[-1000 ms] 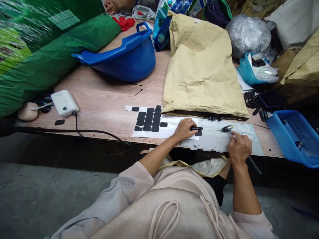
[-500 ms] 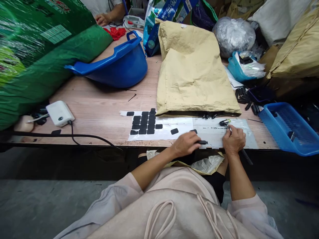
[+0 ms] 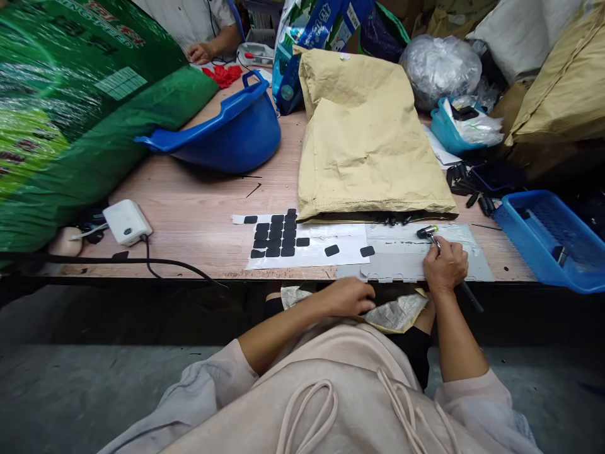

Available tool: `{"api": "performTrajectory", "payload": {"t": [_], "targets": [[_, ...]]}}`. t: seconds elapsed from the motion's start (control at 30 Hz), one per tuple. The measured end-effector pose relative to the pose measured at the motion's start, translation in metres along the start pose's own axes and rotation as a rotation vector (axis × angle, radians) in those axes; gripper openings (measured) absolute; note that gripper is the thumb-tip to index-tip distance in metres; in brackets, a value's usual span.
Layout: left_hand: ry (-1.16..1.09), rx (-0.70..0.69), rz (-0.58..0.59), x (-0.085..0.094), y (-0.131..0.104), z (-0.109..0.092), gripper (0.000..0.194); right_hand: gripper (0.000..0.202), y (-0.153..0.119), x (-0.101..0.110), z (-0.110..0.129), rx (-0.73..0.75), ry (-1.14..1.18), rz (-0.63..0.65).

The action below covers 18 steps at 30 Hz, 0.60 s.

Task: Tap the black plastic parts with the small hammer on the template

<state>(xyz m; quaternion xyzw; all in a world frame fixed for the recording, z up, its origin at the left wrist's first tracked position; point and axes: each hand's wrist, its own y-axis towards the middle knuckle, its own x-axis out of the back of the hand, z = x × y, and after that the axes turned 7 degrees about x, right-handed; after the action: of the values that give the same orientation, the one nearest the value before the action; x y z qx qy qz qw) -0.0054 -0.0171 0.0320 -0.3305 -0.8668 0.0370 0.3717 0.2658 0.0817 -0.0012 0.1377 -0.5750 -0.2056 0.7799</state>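
Note:
In my right hand (image 3: 445,265) is a small hammer (image 3: 428,232), its head over the grey plate (image 3: 397,268) at the table edge and its dark handle jutting out below my fist. My left hand (image 3: 348,296) is below the edge, above an open bag (image 3: 399,312) on my lap. Its fingers are curled, and whatever they may hold is hidden. Left of the plate, a white sheet (image 3: 321,255) bears rows of black rounded stickers (image 3: 274,234). Two separate stickers lie further right, one of them a black sticker (image 3: 367,251) near the sheet's right end.
A large tan paper sack (image 3: 368,139) lies behind the sheet, small black parts at its mouth. To the right stands a blue basket (image 3: 551,243). A blue basin (image 3: 231,135), a green sack (image 3: 94,120) and a white box (image 3: 127,222) with cables are left. Another person's hand (image 3: 201,53) rests at the back.
My left hand has moved down and back from the plate to the bag on my lap. The black pen-like piece it held is out of sight. My right hand stays on the hammer.

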Motion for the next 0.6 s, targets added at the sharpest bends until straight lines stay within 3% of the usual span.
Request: {"api": "performTrajectory", "payload": {"t": [0.07,0.17,0.27,0.33,0.4,0.5,0.6], "targets": [[-0.067,0.081,-0.211,0.031,0.010,0.008,0.020,0.035,0.000,0.000,0.000,-0.001,0.005,0.004],[0.087,0.293,-0.624,0.076,0.030,0.030,0.023,0.035,0.000,0.000,0.001,-0.008,0.006,0.015],[0.250,0.443,-0.869,0.109,0.047,0.054,0.024,0.035,0.000,0.000,0.001,-0.015,0.004,0.014],[0.268,0.502,-0.903,0.121,0.059,0.064,0.020,0.034,-0.001,-0.001,0.001,-0.016,0.001,0.010],[0.243,0.551,-0.853,0.127,0.072,0.066,0.018,0.034,-0.001,-0.001,0.001,-0.014,-0.004,0.007],[0.232,0.641,-0.768,0.126,0.090,0.060,0.023,0.034,-0.001,-0.002,-0.001,-0.001,-0.007,0.003],[0.257,0.721,-0.770,0.119,0.099,0.052,0.030,0.033,-0.002,-0.002,-0.001,0.003,-0.011,0.002]]}}
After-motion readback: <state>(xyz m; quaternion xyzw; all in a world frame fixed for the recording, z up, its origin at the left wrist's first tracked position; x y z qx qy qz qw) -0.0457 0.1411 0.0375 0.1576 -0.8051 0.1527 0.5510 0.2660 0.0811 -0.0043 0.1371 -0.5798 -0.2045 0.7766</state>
